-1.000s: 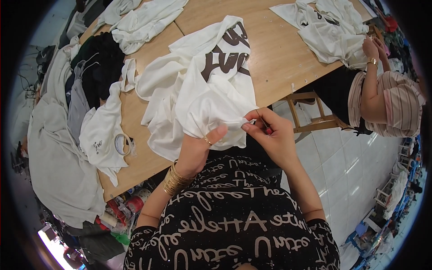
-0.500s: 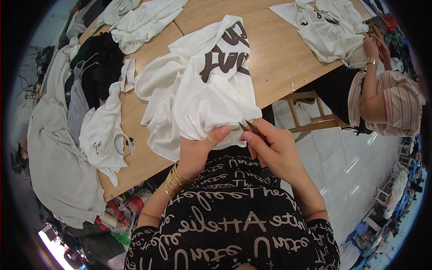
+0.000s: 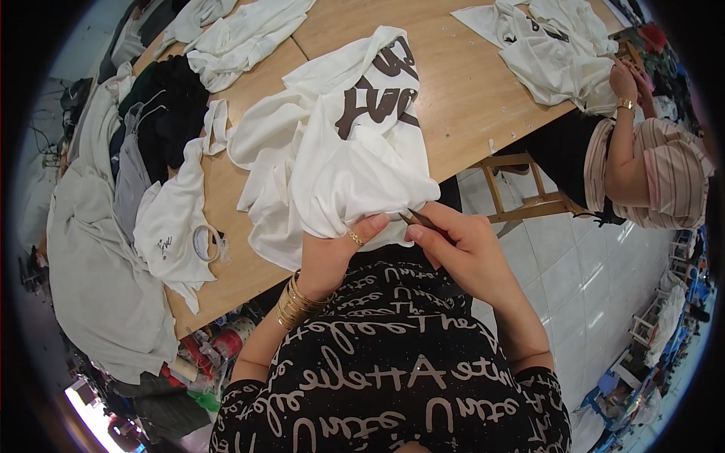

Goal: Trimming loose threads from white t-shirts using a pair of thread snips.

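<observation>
Much of the dark tool hides in the right hand.

1. At the grip, the fingers of the left hand lie hidden under the white garment.
2. Just right, the right hand hides the dark pointed tool's rear.
3. Far beyond, the upper edge crops a pale garment.

Tape lies left of garment, perhaps on cloth.
</observation>
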`<action>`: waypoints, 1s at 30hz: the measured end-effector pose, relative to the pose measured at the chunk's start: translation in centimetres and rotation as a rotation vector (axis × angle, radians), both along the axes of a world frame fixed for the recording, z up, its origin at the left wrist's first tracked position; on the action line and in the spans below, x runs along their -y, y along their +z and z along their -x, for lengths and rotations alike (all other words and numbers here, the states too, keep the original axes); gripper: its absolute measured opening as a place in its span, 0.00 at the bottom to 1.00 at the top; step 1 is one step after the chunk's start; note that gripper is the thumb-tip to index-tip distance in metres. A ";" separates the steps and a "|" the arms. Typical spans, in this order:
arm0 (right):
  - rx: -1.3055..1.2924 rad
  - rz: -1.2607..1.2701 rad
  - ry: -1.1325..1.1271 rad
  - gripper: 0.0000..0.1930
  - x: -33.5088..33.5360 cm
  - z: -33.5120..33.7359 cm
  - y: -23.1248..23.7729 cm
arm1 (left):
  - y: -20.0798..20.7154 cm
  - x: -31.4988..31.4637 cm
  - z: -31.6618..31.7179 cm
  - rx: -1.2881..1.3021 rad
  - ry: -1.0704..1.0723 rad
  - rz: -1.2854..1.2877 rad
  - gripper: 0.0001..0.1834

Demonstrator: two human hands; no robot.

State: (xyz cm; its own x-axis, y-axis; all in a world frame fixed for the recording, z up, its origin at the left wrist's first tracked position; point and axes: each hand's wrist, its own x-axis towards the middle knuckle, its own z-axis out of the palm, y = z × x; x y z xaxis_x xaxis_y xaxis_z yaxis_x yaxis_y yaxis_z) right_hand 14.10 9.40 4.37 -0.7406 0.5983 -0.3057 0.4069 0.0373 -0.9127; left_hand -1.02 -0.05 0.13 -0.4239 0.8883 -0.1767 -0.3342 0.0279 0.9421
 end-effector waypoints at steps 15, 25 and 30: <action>0.037 0.044 0.011 0.09 -0.2 -0.2 0.0 | -0.5 0.2 -0.1 -0.075 -0.035 0.001 0.21; -0.133 0.209 -0.050 0.09 0.2 0.4 -1.9 | -0.4 -0.1 -0.5 0.199 0.058 0.021 0.22; -0.258 0.382 -0.144 0.10 0.5 0.8 -3.6 | -0.4 0.0 -0.4 0.007 0.015 0.017 0.20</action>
